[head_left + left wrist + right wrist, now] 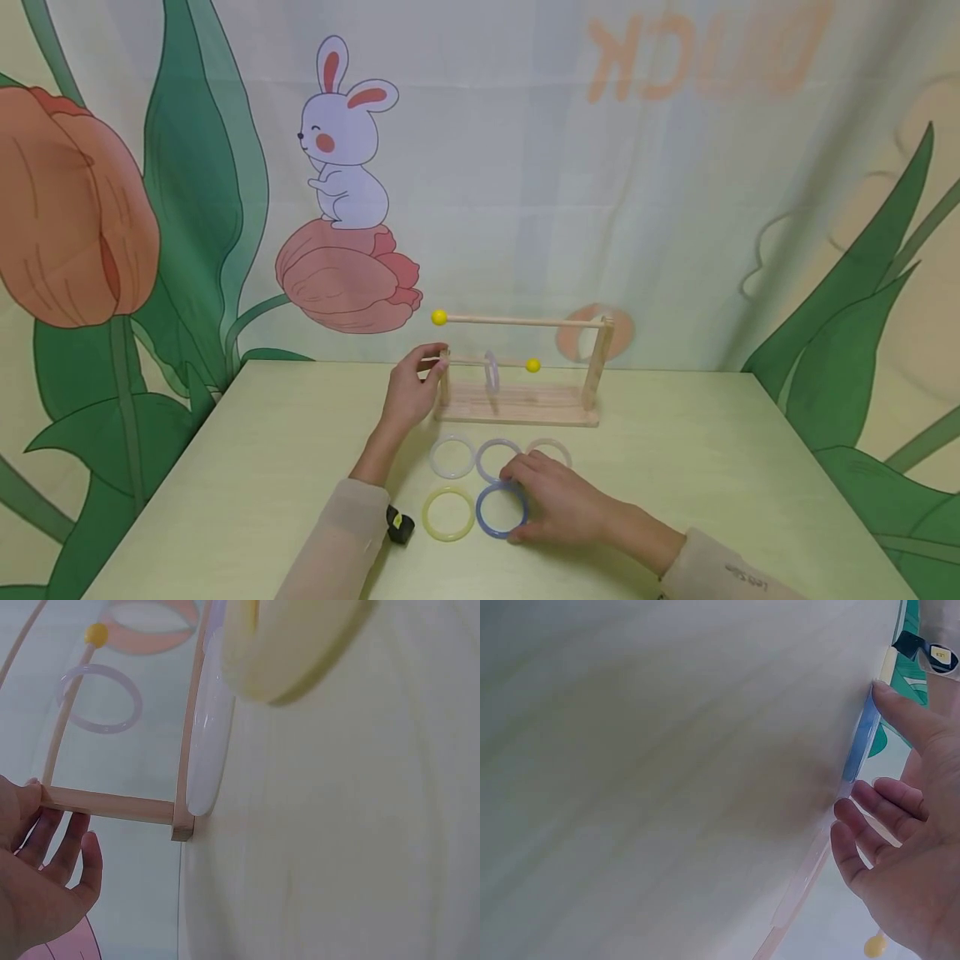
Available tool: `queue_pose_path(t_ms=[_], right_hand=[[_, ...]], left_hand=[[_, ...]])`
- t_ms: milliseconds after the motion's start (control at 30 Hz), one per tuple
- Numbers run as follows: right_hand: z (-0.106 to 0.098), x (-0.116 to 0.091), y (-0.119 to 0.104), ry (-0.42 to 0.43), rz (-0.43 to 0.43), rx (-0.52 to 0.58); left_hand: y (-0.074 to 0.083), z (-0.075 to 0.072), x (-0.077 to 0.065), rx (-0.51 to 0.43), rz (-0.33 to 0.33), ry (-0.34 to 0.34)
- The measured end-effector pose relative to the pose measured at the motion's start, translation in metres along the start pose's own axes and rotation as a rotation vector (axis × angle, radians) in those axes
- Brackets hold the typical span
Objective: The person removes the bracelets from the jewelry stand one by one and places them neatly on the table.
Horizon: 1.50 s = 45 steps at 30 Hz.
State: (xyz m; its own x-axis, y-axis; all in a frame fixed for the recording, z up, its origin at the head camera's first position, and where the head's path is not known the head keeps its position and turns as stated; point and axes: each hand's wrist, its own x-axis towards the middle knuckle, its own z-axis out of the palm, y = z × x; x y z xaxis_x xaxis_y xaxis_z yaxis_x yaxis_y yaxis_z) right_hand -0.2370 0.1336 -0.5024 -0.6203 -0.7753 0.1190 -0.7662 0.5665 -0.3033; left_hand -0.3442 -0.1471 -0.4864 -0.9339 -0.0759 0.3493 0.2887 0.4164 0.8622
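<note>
A wooden rack [517, 413] with two horizontal rods tipped by yellow balls stands at the back of the table. My left hand [411, 392] holds the top of its left post [112, 804], thumb on one side and fingers on the other. One pale purple ring [137, 697] hangs on the lower rod. In front of the rack, my right hand [562, 504] spans a blue ring [479, 513] lying on the table. Its thumb is at the near edge and its fingertips at the far edge; the right wrist view shows the blue ring [862, 739] edge-on between them.
Left of the blue ring lies a yellow ring [425, 514]. A whitish ring [432, 458], a lavender ring [480, 460] and a pale pink ring [568, 455] form a row behind, close to the rack's base. A printed curtain [487, 167] hangs beyond the table.
</note>
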Motion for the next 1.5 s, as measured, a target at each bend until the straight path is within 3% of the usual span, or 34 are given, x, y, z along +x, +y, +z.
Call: queue_pose_path(t_ms=[400,567,800,1100,1333,1500], right_hand=[[-0.004,0.002,-0.002,-0.016,-0.017,-0.001],[-0.014,0.007,-0.002,-0.005,0.045,0.009],[-0.037,0.029,0.008,0.134,0.059,0.054],[-0.057,0.064,0.024,0.336,0.049,0.001],[-0.060,0.089,0.038,0.397,0.073,-0.078],[-0.062,0.102,0.046,0.364,0.093,-0.160]], left_hand=[[0.000,0.000,0.000,-0.001,-0.002,-0.001],[-0.001,0.000,0.000,-0.011,0.002,-0.008],[-0.001,-0.002,0.000,-0.022,0.006,-0.013],[-0.002,-0.001,-0.001,-0.025,0.021,-0.012],[0.000,-0.001,-0.001,-0.022,0.019,-0.011],[0.000,-0.001,-0.001,-0.017,0.012,-0.014]])
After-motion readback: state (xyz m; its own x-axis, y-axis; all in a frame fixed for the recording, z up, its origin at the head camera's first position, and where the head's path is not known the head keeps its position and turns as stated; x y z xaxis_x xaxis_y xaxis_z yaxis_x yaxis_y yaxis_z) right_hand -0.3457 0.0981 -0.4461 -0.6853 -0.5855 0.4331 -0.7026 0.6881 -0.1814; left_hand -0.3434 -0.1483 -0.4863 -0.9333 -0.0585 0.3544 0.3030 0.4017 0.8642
